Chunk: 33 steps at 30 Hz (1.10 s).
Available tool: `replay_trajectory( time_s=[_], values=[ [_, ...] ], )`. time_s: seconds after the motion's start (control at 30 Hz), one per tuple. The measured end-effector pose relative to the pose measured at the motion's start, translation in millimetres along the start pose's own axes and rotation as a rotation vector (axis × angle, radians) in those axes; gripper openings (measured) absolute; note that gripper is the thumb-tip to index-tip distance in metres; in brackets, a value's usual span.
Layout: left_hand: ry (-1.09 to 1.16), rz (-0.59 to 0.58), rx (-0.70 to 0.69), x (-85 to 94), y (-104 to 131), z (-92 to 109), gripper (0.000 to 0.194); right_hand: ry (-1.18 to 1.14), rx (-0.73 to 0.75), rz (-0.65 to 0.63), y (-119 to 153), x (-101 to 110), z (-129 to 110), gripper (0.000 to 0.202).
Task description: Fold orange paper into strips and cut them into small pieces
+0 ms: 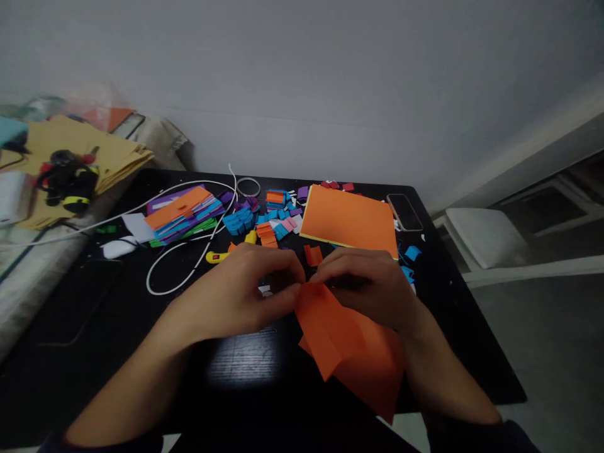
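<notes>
Over the front part of the black table, my left hand (255, 286) pinches the upper left corner of a folded orange sheet of paper (330, 333) between thumb and fingers. My right hand (372, 283) closes on the same top edge from the other side, its fingertips close to those of the left. The sheet hangs down toward me, with one flap lying over a wider part. Behind my right hand lies a stack of orange paper (352, 217) with a yellow edge below. A yellow utility knife (218, 257) rests just beyond my left hand, partly hidden by it.
Several small folded paper pieces (238, 220) in blue, orange and purple spread across the table's back. A bundle of coloured strips (184, 211) lies left, near a looping white cable (153, 272). A phone (404, 212) lies back right. A white stool (488, 236) stands right of the table.
</notes>
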<state>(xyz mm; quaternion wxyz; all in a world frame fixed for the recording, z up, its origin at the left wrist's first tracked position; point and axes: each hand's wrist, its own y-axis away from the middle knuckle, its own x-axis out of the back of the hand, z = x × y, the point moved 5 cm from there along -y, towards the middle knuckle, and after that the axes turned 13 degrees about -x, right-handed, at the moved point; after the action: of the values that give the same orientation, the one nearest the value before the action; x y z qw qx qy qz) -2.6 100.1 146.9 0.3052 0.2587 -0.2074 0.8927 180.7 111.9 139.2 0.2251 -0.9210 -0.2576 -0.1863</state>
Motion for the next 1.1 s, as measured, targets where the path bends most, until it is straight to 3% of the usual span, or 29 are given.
replay_trajectory(
  time_s=[0.6, 0.87, 1.1],
  values=[
    [0.026, 0.030, -0.056, -3.7, 1.0, -2.0, 0.008, -0.038, -0.065, -0.016, -0.8, -2.2, 2.4, 0.009],
    [0.020, 0.069, -0.042, -5.7, 0.5, -5.2, 0.010, -0.212, -0.275, 0.011, 2.8, -4.4, 11.3, 0.013],
    [0.017, 0.073, -0.062, -5.0, -0.5, -4.4, 0.014, -0.199, -0.250, 0.025, 2.0, -3.7, 10.1, 0.019]
  ],
)
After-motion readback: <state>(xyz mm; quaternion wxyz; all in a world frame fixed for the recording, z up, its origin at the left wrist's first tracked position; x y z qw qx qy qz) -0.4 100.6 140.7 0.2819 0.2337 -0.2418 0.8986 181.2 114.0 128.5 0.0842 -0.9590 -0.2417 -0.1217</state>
